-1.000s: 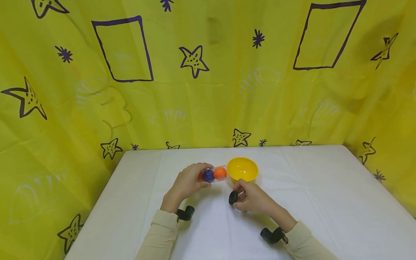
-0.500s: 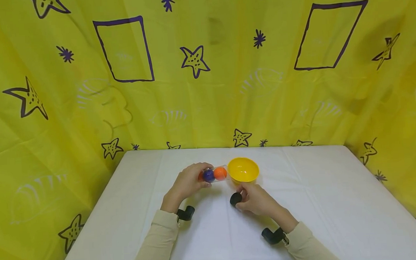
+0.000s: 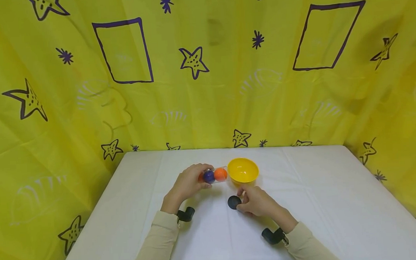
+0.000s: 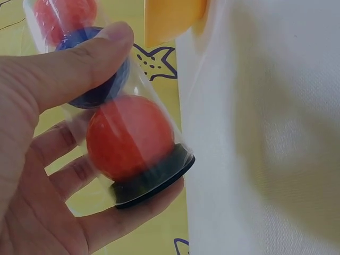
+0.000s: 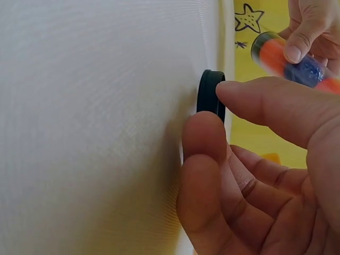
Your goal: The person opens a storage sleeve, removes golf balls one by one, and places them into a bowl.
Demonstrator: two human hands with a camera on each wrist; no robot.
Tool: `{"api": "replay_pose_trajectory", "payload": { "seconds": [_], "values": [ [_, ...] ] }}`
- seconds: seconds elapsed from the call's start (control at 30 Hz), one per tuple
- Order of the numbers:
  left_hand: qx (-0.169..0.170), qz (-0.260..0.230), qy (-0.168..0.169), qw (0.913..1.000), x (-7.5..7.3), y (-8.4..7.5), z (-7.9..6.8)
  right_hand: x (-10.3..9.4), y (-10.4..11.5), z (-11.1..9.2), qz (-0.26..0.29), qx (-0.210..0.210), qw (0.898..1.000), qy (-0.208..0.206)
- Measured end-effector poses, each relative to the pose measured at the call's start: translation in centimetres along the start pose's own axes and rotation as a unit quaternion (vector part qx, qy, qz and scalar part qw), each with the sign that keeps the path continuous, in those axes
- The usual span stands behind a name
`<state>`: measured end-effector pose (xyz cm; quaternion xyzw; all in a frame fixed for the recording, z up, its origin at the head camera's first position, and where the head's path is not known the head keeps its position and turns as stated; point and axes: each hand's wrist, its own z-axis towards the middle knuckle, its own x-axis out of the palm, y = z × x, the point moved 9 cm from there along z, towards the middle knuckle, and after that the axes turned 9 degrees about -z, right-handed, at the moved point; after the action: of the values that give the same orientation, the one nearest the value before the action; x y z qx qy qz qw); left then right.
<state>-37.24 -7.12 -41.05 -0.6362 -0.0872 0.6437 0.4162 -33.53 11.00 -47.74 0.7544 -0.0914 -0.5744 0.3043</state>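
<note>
In the head view my left hand [image 3: 191,182] grips a clear tube [image 4: 151,98] lying on its side in the air. Inside the tube are a blue ball [image 3: 209,176] between two orange-red balls [image 4: 130,138], and a black cap [image 4: 154,180] closes the end by my palm. My right hand [image 3: 256,200] pinches a round black lid [image 3: 234,202] with thumb and finger, close over the white table. Seen edge-on in the right wrist view, the lid lies nearly parallel to the tabletop. A yellow bowl [image 3: 243,170] stands just beyond the right hand, beside the tube's uncapped end.
A white cloth covers the table [image 3: 327,202]. Behind it and at both sides hangs a yellow curtain [image 3: 224,101] with purple stars and frames. Black camera mounts [image 3: 273,235] sit on both wrists.
The black lid has turned from standing on edge to lying nearly flat, and the right hand has come slightly lower with it. The left hand, tube and bowl have stayed put.
</note>
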Motion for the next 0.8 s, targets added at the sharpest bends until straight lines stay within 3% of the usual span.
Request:
{"api": "replay_pose_trajectory", "payload": {
  "seconds": [0.37, 0.6, 0.8],
  "values": [
    [0.010, 0.007, 0.001, 0.9999, 0.1, -0.4, 0.0, -2.1, 0.5, -0.4, 0.018, -0.018, 0.999, -0.026],
    [0.047, -0.005, 0.000, 0.9989, 0.2, -1.3, -0.1, -3.5, 0.7, -0.4, 0.069, -0.048, 0.995, -0.054],
    [0.056, 0.008, 0.002, 0.9984, 0.6, -1.9, -0.1, -4.2, 0.7, -0.3, 0.102, -0.058, 0.990, -0.073]
  ]
}}
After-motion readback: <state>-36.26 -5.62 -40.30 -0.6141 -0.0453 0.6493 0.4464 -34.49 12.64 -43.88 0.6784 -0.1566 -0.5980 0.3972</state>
